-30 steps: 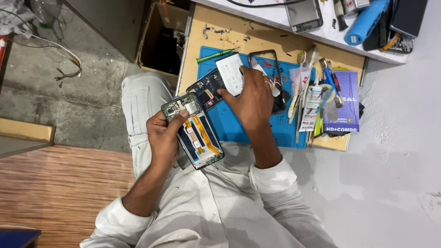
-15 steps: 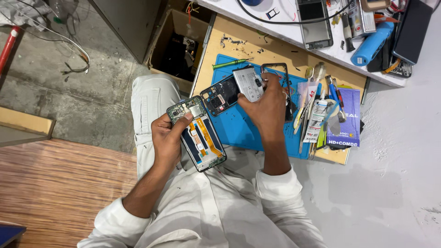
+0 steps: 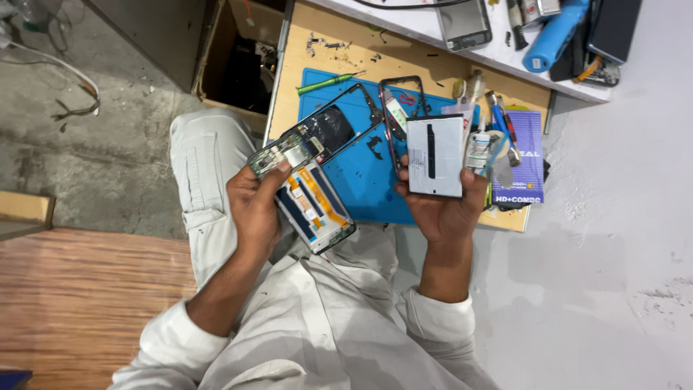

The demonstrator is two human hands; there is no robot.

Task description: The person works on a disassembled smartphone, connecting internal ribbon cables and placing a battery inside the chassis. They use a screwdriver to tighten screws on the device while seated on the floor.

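Note:
My left hand [image 3: 254, 208] grips an opened phone [image 3: 307, 184] by its upper end; a green circuit board shows at the top, orange and blue flex cables run down the lower half. The phone's black inner frame [image 3: 333, 130] swings out over the blue work mat [image 3: 364, 173]. My right hand [image 3: 439, 206] holds a flat white battery [image 3: 434, 155] with a black stripe, lifted clear of the phone, above the mat's right part. A dark phone bezel [image 3: 398, 108] lies on the mat behind the battery.
The wooden bench [image 3: 317, 58] carries a green screwdriver [image 3: 325, 83], small tools and a purple box [image 3: 521, 155] at the right. A white shelf behind holds a blue cylinder [image 3: 552, 36] and phones. An open box [image 3: 238, 61] sits left of the bench.
My right hand has pulled the white battery off the phone and moved it to the right. The left hand still holds the opened phone.

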